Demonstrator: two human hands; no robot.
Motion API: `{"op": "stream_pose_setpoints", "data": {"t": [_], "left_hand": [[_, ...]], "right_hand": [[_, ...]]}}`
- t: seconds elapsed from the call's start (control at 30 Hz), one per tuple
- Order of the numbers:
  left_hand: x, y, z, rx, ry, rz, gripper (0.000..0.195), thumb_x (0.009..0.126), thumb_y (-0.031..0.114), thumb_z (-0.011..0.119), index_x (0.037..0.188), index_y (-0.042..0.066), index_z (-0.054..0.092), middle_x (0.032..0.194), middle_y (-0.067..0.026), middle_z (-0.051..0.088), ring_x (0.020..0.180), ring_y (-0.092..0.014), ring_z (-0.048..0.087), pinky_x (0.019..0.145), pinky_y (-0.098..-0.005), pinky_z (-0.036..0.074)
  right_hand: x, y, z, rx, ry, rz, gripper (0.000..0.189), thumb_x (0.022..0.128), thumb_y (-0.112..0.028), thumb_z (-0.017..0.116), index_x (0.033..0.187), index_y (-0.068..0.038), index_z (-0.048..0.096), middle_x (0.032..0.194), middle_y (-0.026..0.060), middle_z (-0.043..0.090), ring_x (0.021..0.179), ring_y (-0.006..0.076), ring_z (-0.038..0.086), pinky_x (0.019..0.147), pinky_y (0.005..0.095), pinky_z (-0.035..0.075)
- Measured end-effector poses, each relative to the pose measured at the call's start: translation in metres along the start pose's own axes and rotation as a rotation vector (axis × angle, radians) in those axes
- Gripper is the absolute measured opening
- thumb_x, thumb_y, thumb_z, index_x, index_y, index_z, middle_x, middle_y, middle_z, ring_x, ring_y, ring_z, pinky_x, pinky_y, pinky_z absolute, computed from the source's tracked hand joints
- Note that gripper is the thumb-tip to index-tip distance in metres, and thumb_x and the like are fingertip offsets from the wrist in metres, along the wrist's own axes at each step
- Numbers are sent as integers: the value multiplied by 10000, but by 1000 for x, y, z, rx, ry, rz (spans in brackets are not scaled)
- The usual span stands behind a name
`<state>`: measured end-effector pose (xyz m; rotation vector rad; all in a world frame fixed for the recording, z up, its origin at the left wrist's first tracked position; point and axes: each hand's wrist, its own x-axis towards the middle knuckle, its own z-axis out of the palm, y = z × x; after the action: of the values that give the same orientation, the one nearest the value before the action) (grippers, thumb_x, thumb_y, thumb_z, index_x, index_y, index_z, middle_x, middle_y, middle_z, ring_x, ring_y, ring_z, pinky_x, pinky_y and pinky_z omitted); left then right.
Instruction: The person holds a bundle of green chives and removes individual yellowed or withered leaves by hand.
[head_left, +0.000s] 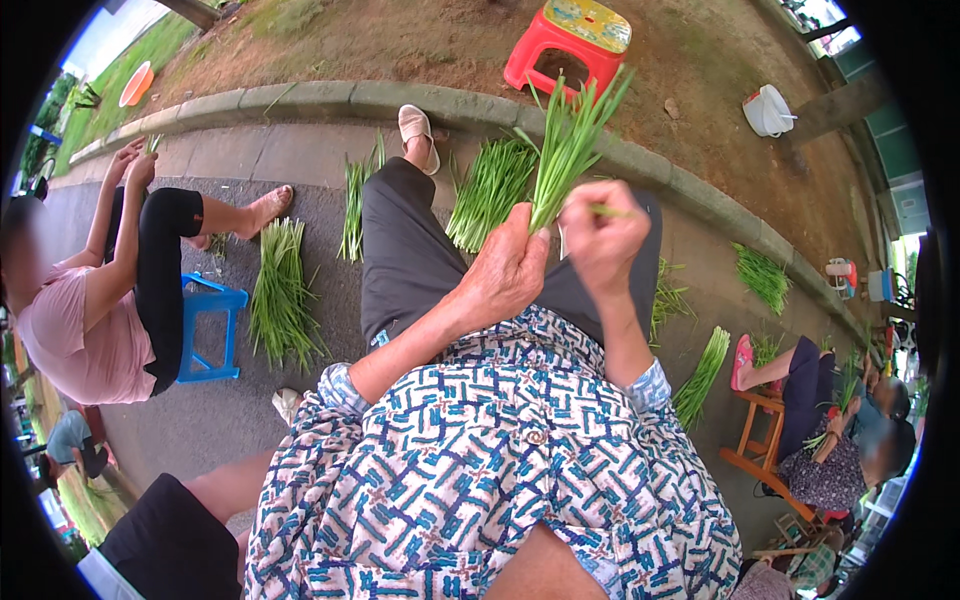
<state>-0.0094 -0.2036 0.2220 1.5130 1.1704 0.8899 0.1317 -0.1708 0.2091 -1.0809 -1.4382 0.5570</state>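
My left hand (501, 271) grips a bunch of green garlic chives (570, 142) by the pale stem ends, with the leaf tips pointing up and away from me. Close beside those stems is my right hand (606, 238), blurred, its fingers curled around a thin yellow-green leaf (611, 211). Beyond my knees, a thick pile of chives (491, 191) lies on the pavement between my legs. A smaller strip of chives (356, 195) rests left of my left leg. More loose chives (667, 296) lie just right of my right leg.
A stone curb (300, 97) curves across the front, with a red stool (570, 41) on the dirt behind it. Left, a person in pink sits near a blue stool (214, 322) and a chive pile (281, 292). Right are chives (701, 375) and people by a wooden chair (765, 442).
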Motion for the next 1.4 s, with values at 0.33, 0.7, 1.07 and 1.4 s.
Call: {"op": "stream_pose_setpoints", "data": {"t": [0.33,0.7,1.07,1.4], "left_hand": [[-5,-20,2,318,111,227,391,829,53,503,1176,-77,378,808,-274,565,720,-447,551,633,-484,432],[-4,-25,1,654,154,232,566,801,64,559,1300,-45,316,985,-266,592,760,-415,599,638,-470,479],[4,-31,3,775,52,258,663,776,58,588,1351,-3,262,1006,-221,595,791,-376,603,628,-459,480],[12,-31,4,472,123,167,749,754,72,610,1357,-62,187,731,-214,599,669,-398,596,598,-463,458]], "right_hand": [[4,-27,-18,337,-247,166,178,833,47,494,906,36,656,697,51,602,592,84,565,514,210,464],[1,-14,-4,-198,-338,-75,163,737,4,623,896,28,643,709,146,590,551,233,554,517,316,429],[-8,14,0,-12,-328,141,39,763,-11,626,767,24,608,591,85,552,472,125,514,477,273,412],[1,5,-38,898,-293,601,121,894,-103,561,840,6,554,663,46,555,529,98,526,552,278,506]]}}
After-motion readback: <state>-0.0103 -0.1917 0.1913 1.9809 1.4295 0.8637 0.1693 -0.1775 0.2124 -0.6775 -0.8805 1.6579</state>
